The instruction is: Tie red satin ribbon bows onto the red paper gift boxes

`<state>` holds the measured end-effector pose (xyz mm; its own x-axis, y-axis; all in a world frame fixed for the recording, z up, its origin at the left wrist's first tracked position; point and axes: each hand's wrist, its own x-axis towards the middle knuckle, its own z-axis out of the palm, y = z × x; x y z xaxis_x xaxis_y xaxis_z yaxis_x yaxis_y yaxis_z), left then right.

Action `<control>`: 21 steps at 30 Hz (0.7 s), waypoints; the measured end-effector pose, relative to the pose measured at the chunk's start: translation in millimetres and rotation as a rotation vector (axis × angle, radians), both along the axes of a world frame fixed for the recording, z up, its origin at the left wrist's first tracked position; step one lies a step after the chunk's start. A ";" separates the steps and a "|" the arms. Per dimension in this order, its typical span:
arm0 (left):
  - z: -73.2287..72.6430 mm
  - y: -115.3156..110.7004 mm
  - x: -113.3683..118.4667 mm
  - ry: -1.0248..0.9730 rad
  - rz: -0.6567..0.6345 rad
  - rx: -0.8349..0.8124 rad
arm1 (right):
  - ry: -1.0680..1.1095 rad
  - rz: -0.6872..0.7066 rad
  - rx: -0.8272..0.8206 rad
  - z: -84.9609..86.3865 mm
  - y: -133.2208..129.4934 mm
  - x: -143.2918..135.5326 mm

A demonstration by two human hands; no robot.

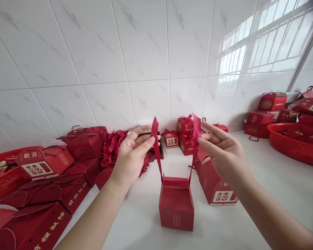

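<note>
A small red gift box (176, 208) sits on the white tabletop in front of me. A dark red ribbon (158, 158) runs through its top, with both ends drawn upward. My left hand (132, 152) pinches one ribbon end between thumb and fingers, left of the box. On the other side my right hand (221, 149) pinches the second end, its tip sticking up above the thumb. Both ends are held up apart, forming a V above the box. Behind my right hand stands a larger red box (211, 182) with a gold character panel.
Many red boxes (75, 194) crowd the left side, by a red basket (7, 187). A heap of loose red ribbons (114, 146) lies behind my left hand. Ribbon-tied boxes (171, 139) stand by the tiled wall (151, 52). A red basin (294, 147) holds boxes at right.
</note>
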<state>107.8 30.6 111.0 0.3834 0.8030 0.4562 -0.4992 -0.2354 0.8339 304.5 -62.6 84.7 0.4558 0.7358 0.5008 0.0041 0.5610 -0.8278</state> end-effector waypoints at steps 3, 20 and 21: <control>2.7 -8.6 -0.8 0.018 0.037 0.001 | 0.032 0.040 -0.049 5.7 1.7 -2.7; 3.3 -23.5 -3.6 0.045 -0.093 -0.066 | 0.091 0.125 -0.100 11.7 -9.9 -10.9; 3.4 -24.4 -3.8 0.060 -0.102 -0.089 | 0.106 0.140 -0.119 13.1 -11.9 -11.7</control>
